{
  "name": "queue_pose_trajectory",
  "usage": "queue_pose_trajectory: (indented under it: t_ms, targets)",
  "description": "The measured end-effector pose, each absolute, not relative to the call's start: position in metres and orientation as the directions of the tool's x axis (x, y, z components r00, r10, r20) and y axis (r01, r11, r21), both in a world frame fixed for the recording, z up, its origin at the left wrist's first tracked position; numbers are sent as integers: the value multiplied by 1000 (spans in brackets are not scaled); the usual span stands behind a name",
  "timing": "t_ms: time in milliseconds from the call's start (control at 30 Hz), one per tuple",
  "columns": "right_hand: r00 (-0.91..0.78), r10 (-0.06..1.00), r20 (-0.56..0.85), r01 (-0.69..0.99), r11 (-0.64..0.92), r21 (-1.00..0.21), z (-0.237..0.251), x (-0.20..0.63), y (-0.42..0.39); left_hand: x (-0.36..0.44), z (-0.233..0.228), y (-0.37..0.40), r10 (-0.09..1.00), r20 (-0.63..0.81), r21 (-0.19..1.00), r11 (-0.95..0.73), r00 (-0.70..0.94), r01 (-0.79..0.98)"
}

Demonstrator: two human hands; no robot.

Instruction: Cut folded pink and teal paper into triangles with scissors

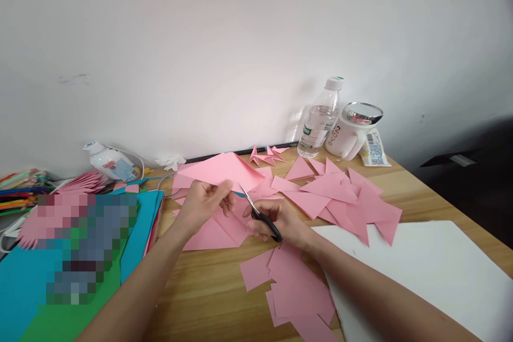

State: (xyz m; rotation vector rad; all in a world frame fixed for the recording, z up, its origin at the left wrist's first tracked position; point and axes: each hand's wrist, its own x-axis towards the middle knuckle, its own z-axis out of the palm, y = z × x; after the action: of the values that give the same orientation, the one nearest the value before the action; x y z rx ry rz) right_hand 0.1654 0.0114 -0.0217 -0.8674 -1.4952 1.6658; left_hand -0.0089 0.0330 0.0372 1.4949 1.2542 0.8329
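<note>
A folded sheet of pink paper [224, 168] is pinched by its near edge in my left hand [206, 203], thumb on top. My right hand [276, 219] grips black-handled scissors [262, 216], their silver blades pointing up and left toward the sheet's near edge. Whether the blades touch the paper I cannot tell. Beneath both hands lie more pink sheets [216, 232]. Several cut pink pieces [336, 192] are heaped to the right of the scissors, and another pile of pink pieces [298, 283] lies nearer to me, below my right hand.
A water bottle [319, 123] and a white mug [352, 131] stand at the back right, beside a small packet [374, 149]. White board [417, 267] covers the right front. Blue and green sheets [140, 246] lie left; a white bottle [112, 163] leans behind. Small folded pink shapes [268, 156] rest by the wall.
</note>
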Motion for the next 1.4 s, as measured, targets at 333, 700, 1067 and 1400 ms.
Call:
queue_pose_trajectory:
  t_ms: [333,700,1067,1400]
  targets:
    - [-538,842,37,-39,18,-999,-27,167,14,-4,35,29,962,-100,936,4,255,351]
    - [-515,856,39,-40,22,-999,-25,166,13,-2,38,26,962,-142,939,57,232,340]
    - [-524,852,14,-69,-27,-997,-24,166,11,-2,37,27,955,-155,950,74,251,305]
    - [-512,859,4,-52,-26,-998,-25,166,11,-2,38,27,951,-158,949,71,265,309]
